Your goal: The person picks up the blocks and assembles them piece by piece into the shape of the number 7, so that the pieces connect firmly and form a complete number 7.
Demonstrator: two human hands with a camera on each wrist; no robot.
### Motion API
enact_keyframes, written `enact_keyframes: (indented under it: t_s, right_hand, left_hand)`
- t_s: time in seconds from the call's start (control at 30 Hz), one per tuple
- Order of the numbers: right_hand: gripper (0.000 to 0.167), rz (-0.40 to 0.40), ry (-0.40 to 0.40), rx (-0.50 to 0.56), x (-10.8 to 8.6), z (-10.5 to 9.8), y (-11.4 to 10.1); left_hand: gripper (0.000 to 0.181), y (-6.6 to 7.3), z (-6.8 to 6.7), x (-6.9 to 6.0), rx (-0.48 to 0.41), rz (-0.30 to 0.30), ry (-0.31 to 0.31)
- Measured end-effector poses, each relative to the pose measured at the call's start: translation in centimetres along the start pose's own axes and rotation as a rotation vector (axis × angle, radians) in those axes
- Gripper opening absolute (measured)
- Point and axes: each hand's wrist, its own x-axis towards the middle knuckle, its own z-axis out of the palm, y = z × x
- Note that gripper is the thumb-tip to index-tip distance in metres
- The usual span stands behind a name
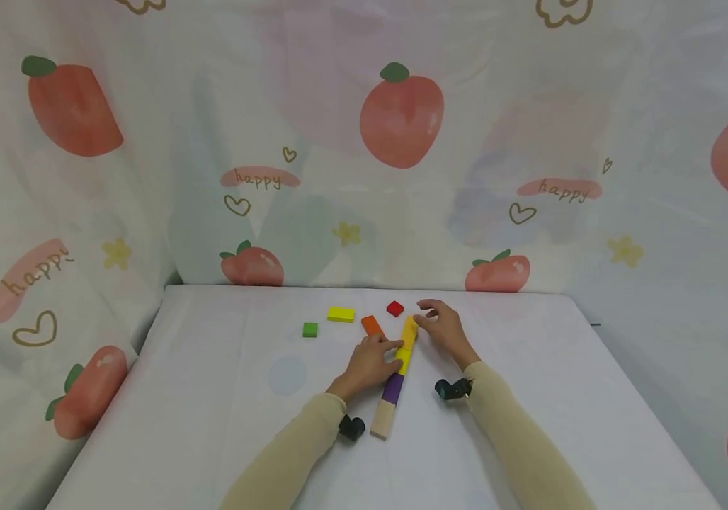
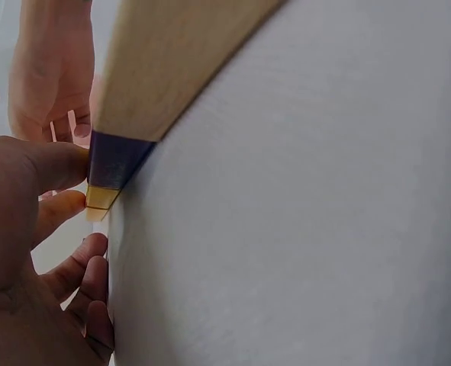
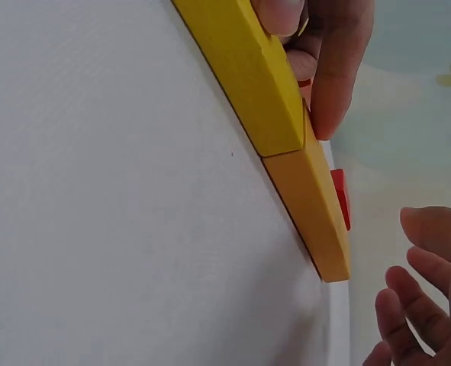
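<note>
On the white table a row of blocks lies end to end: a plain wood block (image 1: 382, 419), a purple block (image 1: 392, 389), a yellow block (image 1: 404, 362) and an orange-yellow block (image 1: 409, 331) at the far end. My left hand (image 1: 367, 365) is at the row's left side, its thumb and extended index finger touching the yellow block near the joint with the orange-yellow one. Beyond the row, to its right, my right hand (image 1: 443, 329) hovers with spread, loosely bent fingers. In the right wrist view, that hand (image 3: 431, 282) stands apart from the orange-yellow block and holds nothing.
Left of the row's far end lie an orange block (image 1: 372, 326), a red block (image 1: 394, 309), another yellow block (image 1: 341, 314) and a green block (image 1: 309, 330). A fruit-patterned cloth (image 1: 313, 212) hangs behind the table (image 1: 211, 397) and at both sides.
</note>
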Motion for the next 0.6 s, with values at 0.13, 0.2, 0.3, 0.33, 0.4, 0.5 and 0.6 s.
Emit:
enact_keyframes:
  t_s: [0.13,0.2,0.3,0.33,0.4,0.5,0.6]
  right_hand:
    - [0.044,0.014,0.000,0.006,0.7,0.6,-0.6]
    - [0.044,0.025,0.002,0.011,1.1,1.0,-0.7]
    - [0.045,0.053,0.000,0.021,1.7,1.4,-0.9]
    - [0.045,0.062,-0.002,0.025,1.8,1.5,-0.9]
    - [0.045,0.088,-0.005,0.042,2.0,1.6,-1.0]
    - [0.045,0.115,-0.011,0.050,2.2,1.9,-0.9]
    - [0.045,0.121,-0.017,0.053,2.5,2.3,-0.7]
  left_hand:
    - [0.044,-0.1,0.0,0.0,0.009,-0.018,0.001]
    - [0.044,-0.1,0.0,-0.1,0.005,-0.021,0.002]
    - [0.044,-0.1,-0.1,-0.2,0.004,-0.021,-0.001]
    - [0.044,-0.1,-0.1,-0.2,0.005,-0.021,-0.002]
    - [0.044,-0.1,0.0,-0.2,0.002,-0.019,-0.006]
    - [0.044,-0.1,0.1,-0.1,0.001,-0.004,-0.004]
    - [0.044,-0.1,0.2,-0.1,0.005,0.011,-0.002]
